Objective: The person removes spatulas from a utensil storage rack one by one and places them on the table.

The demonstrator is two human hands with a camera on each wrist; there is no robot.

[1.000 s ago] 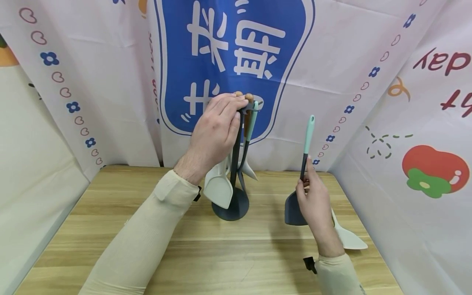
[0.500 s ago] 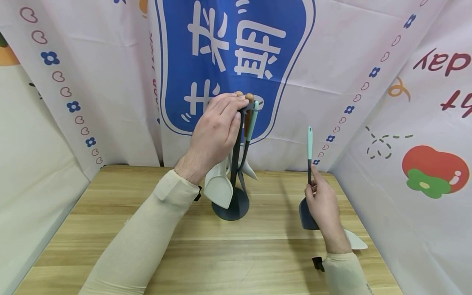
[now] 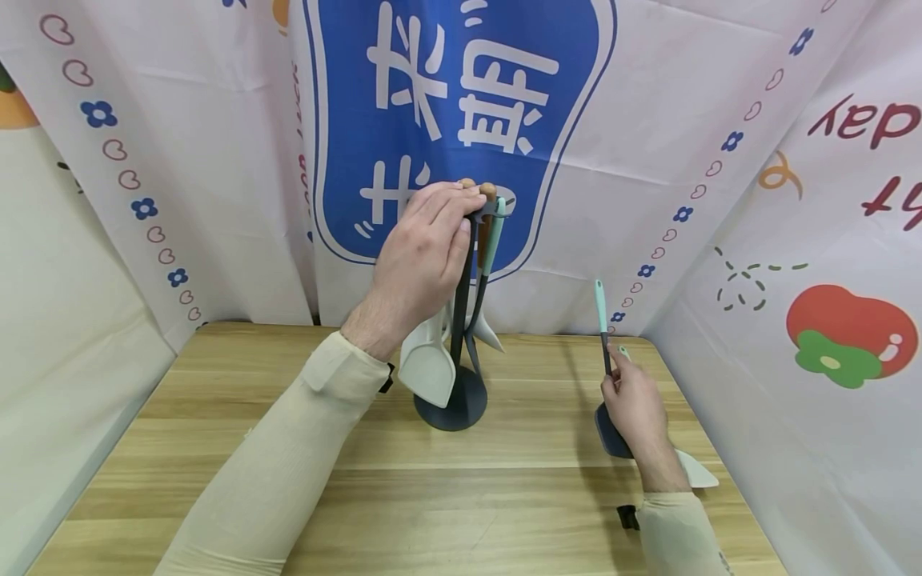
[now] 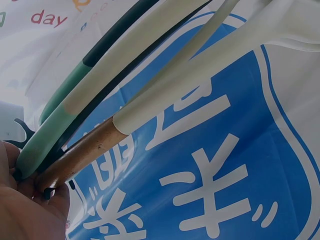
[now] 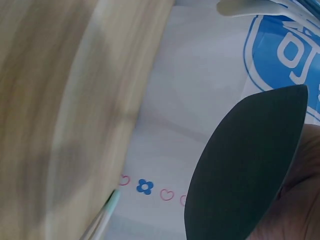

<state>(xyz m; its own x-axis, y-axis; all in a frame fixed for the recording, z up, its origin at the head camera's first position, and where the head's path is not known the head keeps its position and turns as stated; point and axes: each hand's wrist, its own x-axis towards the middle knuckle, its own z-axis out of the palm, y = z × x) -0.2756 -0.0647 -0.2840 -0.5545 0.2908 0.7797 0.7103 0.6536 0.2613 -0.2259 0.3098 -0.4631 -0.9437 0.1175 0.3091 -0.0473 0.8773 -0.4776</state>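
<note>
My left hand [image 3: 425, 252] grips the top of a dark utensil stand [image 3: 461, 412], fingers over its crown and thumb at the side. Several utensils hang there, among them a white turner [image 3: 427, 370] and a mint-handled utensil [image 3: 493, 248]. A wooden handle [image 4: 82, 155] hangs close to the fingers in the left wrist view. Over the table's right side, my right hand [image 3: 639, 416] pinches the dark shaft of a spatula [image 3: 601, 308], its mint handle pointing up. Its dark blade [image 5: 245, 165] fills much of the right wrist view; the hand partly covers it in the head view.
A pale utensil [image 3: 699, 472] with a mint-tipped handle lies at the table's right edge, partly behind the right hand. The wooden table [image 3: 403, 512] ends at a printed cloth backdrop [image 3: 648, 120], with cloth walls on both sides.
My right hand has carried the spatula to the right and lowered it toward the table beside the pale utensil. The left hand and stand have stayed put.
</note>
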